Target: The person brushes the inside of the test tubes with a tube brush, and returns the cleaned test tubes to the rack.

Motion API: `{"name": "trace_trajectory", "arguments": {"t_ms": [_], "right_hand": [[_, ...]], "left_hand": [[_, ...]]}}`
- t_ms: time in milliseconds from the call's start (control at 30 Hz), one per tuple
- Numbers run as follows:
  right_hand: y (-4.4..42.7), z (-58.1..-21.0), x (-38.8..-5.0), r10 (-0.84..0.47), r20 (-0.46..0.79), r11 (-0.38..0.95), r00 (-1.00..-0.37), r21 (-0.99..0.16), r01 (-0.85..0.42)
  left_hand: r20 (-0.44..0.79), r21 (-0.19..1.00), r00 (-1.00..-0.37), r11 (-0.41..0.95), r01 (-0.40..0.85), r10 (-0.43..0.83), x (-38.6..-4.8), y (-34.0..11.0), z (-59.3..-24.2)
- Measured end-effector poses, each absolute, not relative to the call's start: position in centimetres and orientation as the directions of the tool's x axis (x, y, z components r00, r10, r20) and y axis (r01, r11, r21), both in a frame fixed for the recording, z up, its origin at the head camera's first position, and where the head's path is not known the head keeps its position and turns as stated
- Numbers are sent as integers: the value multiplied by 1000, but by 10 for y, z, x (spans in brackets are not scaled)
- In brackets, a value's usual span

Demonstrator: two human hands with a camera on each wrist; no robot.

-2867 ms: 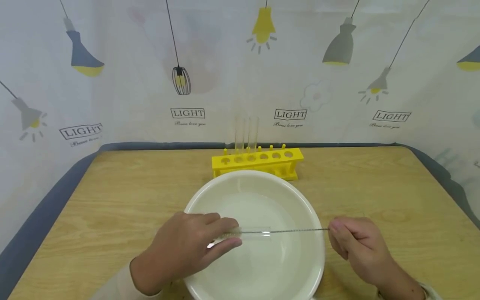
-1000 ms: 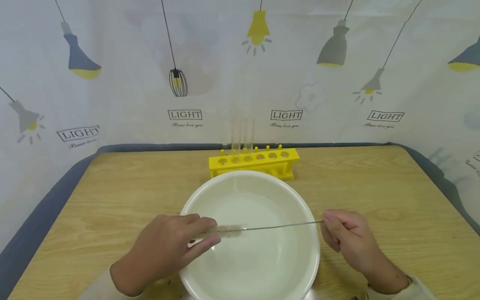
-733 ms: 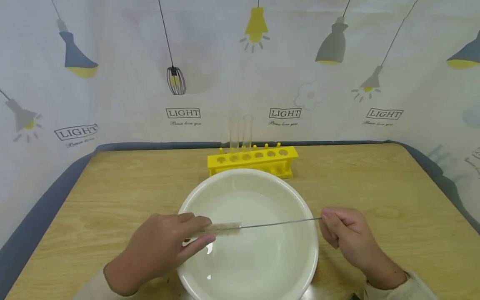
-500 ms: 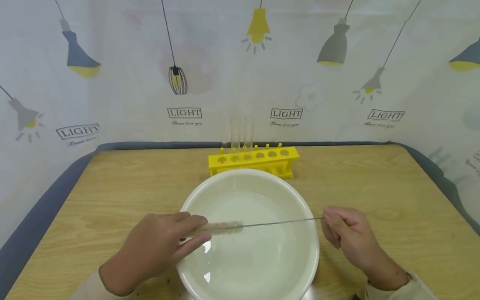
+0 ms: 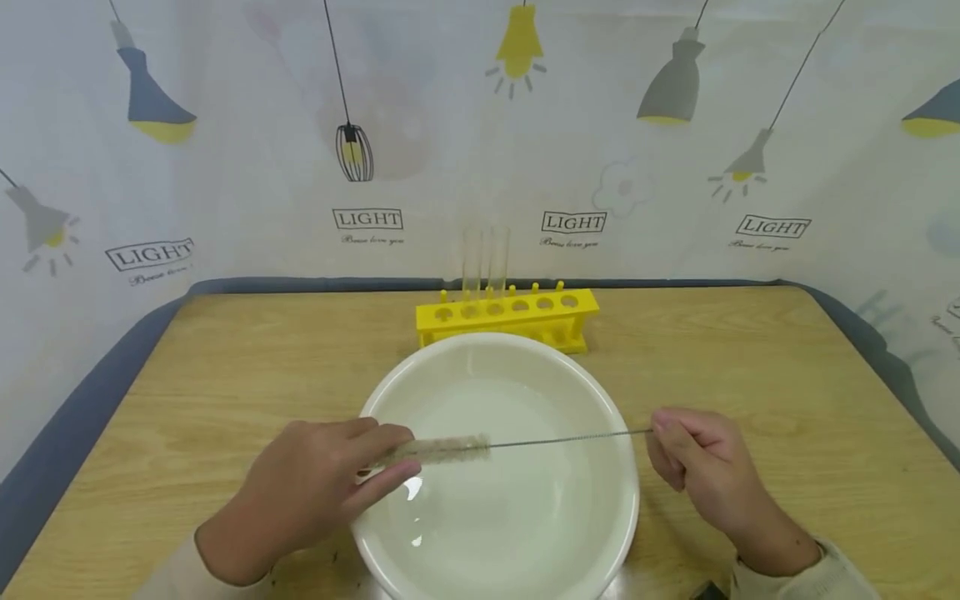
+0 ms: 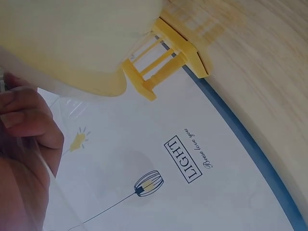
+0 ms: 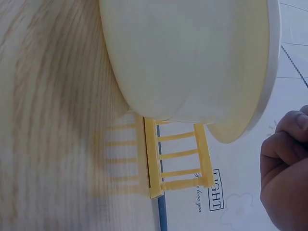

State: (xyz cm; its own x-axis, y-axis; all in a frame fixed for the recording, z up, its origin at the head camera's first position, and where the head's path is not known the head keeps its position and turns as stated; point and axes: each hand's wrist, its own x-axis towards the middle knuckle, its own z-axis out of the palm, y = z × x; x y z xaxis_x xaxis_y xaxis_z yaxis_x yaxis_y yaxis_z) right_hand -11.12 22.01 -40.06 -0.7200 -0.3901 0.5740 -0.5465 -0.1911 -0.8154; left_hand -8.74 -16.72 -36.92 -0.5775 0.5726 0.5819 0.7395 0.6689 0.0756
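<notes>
- Your brush (image 5: 525,442) runs across the pale basin (image 5: 525,517) at the frame's lower centre, its bristles apparently inside a clear tube (image 5: 450,450).
- Your left grip (image 5: 315,479) curls round that tube; your right grip (image 5: 705,467) pinches the wire's far end.
- Expect a light, springy wire and a smooth, probably fragile tube, slippery if wet: hold it gently by its wall.
- The basin's rim stands before the yellow rack (image 5: 525,317), upper middle, partly hiding it; two thin tubes (image 5: 498,254) rise there.

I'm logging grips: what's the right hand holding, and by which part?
The right hand holds the brush by its wire stem, well away from the bristles.
</notes>
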Motion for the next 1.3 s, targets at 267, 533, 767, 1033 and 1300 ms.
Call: {"name": "trace_trajectory", "arguments": {"t_ms": [267,533,767,1033,1300], "right_hand": [[221,-399,-112,-398,596,-208,-698,-799,-564],[221,-399,-112,-394,588,-196,-707,-805,-560],[221,-398,-113,-372,617,-266,-694,-787,-557],[222,-399,-115,-371,648,-372,-665,-760,-534],[222,-400,-118,-349,656,-415,-669,-748,-518]], "left_hand": [[615,57,-549,663,746,565,-89,-169,-368],[582,89,-590,678,730,560,-88,-172,-371],[589,101,-583,666,740,559,-92,-173,-374],[593,113,-588,667,737,549,-93,-176,-376],[595,114,-585,663,740,551,-95,-178,-374]]}}
